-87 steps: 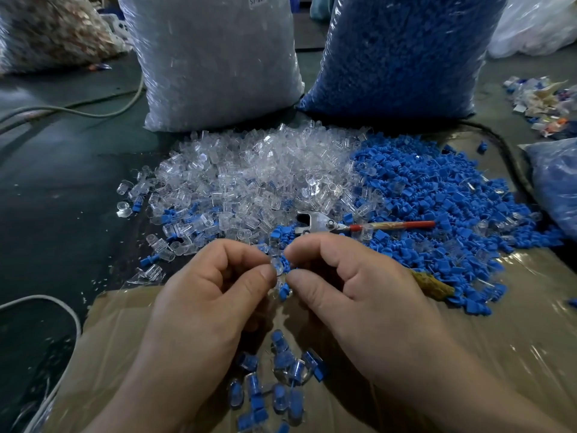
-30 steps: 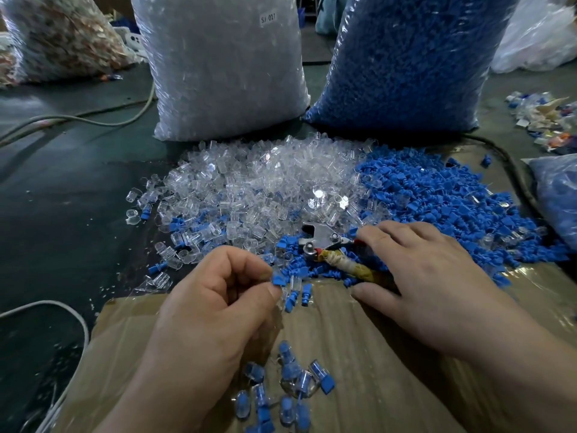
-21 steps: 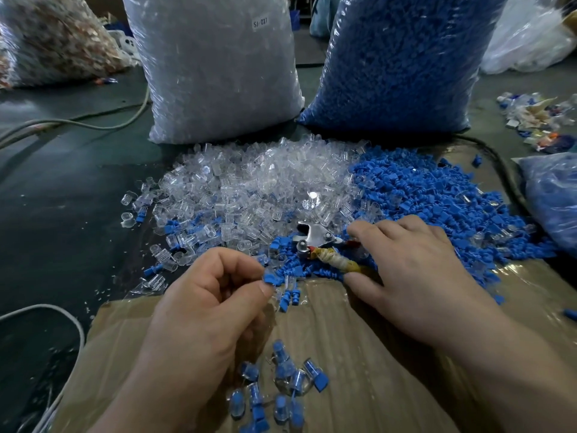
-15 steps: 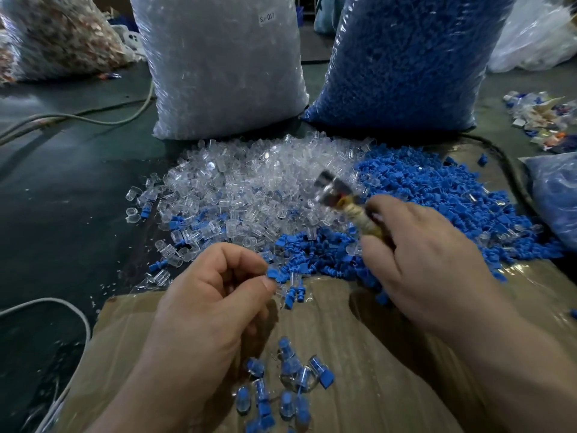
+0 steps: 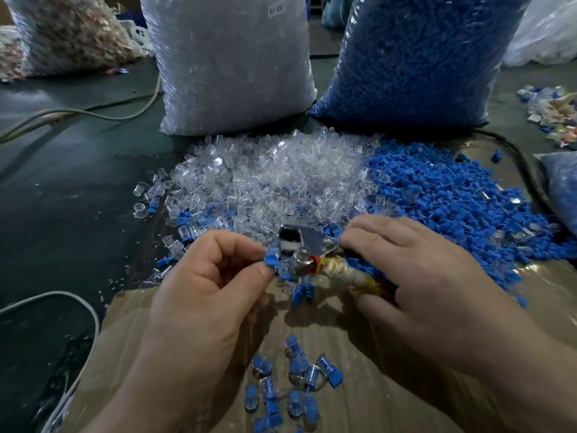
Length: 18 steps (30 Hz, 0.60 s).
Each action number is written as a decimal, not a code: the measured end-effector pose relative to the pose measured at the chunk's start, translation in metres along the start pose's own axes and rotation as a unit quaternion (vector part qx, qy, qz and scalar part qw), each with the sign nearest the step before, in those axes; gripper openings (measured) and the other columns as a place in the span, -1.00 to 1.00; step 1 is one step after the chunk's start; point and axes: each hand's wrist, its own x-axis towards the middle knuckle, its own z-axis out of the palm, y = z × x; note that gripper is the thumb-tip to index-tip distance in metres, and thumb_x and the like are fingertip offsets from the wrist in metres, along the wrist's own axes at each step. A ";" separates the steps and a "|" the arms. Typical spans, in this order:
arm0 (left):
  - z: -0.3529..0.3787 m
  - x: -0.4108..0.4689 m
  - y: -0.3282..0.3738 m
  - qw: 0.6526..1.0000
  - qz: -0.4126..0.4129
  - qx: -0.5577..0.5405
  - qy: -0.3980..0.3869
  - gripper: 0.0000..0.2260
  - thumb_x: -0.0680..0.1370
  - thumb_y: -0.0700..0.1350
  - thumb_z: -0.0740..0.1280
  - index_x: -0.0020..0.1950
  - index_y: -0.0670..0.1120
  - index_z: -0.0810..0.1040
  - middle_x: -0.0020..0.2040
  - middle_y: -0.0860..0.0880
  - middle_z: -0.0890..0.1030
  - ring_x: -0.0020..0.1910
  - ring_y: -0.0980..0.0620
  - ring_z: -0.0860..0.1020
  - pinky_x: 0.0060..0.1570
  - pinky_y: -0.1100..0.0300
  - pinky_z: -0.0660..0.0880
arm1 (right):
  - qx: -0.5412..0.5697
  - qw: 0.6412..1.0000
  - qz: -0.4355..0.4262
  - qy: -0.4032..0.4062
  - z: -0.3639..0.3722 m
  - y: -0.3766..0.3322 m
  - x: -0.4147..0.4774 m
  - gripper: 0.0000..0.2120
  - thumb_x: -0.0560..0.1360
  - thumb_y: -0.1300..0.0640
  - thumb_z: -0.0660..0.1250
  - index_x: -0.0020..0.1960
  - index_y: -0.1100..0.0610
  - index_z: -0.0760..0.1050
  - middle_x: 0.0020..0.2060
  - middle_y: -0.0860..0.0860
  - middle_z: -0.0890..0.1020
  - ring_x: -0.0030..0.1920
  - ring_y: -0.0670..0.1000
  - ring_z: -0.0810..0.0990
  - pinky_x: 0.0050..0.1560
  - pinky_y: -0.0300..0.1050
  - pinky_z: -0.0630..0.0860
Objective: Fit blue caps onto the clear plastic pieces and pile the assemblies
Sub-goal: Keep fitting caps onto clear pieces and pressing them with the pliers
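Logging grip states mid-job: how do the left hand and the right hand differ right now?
The left hand pinches a blue cap between thumb and forefinger; the right hand grips the pliers by their wrapped handle. The left hand lies before the clear heap, the right hand at the edge of the blue heap. Both have curled fingers above the cardboard.

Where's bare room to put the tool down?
Bare cardboard lies between left hand, right hand and the capped pieces, and at its right edge below the blue caps. Dark floor left of the clear pieces is nearly bare. Both heaps ahead are crowded.
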 end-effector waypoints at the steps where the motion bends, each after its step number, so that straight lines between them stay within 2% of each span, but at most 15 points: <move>1: 0.000 -0.001 0.002 1.000 -0.001 0.001 -0.002 -0.68 0.21 0.23 0.43 -0.11 0.14 0.64 -0.33 0.00 0.64 -0.40 0.09 0.60 -0.45 0.26 0.51 | 0.009 1.000 -0.007 -0.002 0.000 -0.001 -0.001 -0.46 0.39 -0.19 0.13 0.29 0.00 0.48 0.15 -0.11 0.60 0.07 -0.02 0.59 0.13 -0.16 0.37; 5: 0.001 -0.002 0.009 1.000 0.003 0.000 -0.015 -0.70 0.21 0.21 0.41 -0.13 0.14 0.64 -0.34 0.02 0.64 -0.43 0.14 0.59 -0.45 0.30 0.52 | 0.040 0.999 -0.017 -0.017 -0.001 -0.002 -0.003 -0.43 0.42 -0.21 0.12 0.34 0.00 0.46 0.07 -0.17 0.63 0.04 -0.08 0.59 0.12 -0.12 0.46; 8: -0.001 -0.004 0.011 1.000 0.015 0.013 -0.023 -0.75 0.25 0.19 0.42 -0.13 0.16 0.63 -0.32 0.02 0.65 -0.42 0.13 0.60 -0.44 0.28 0.53 | 0.043 0.999 -0.017 -0.024 0.000 -0.002 -0.003 -0.42 0.41 -0.21 0.13 0.35 0.00 0.45 0.08 -0.17 0.62 0.06 -0.08 0.58 0.14 -0.11 0.45; 11: -0.005 -0.004 0.008 0.998 0.026 0.047 -0.022 -0.81 0.40 0.17 0.52 -0.07 0.16 0.63 -0.28 0.01 0.65 -0.37 0.05 0.61 -0.38 0.13 0.57 | 0.039 0.999 -0.015 -0.031 -0.001 -0.002 -0.004 -0.42 0.40 -0.20 0.14 0.35 0.00 0.45 0.07 -0.16 0.62 0.06 -0.08 0.58 0.11 -0.13 0.44; 13: -0.006 -0.003 0.007 0.998 0.029 0.058 -0.025 -0.79 0.41 0.16 0.52 -0.04 0.14 0.63 -0.26 0.00 0.64 -0.34 -0.01 0.60 -0.33 0.03 0.58 | 0.033 0.999 -0.017 -0.036 -0.002 -0.002 -0.004 -0.43 0.39 -0.20 0.14 0.34 -0.02 0.43 0.06 -0.17 0.62 0.05 -0.09 0.57 0.09 -0.17 0.42; 18: -0.002 -0.004 0.009 0.998 0.028 0.030 -0.044 -0.74 0.29 0.18 0.42 -0.09 0.14 0.64 -0.26 -0.01 0.65 -0.37 0.10 0.57 -0.41 0.24 0.53 | 0.028 0.998 -0.022 -0.043 -0.001 -0.002 -0.006 -0.46 0.37 -0.22 0.12 0.31 -0.08 0.39 0.00 -0.19 0.60 0.01 -0.08 0.56 0.04 -0.14 0.49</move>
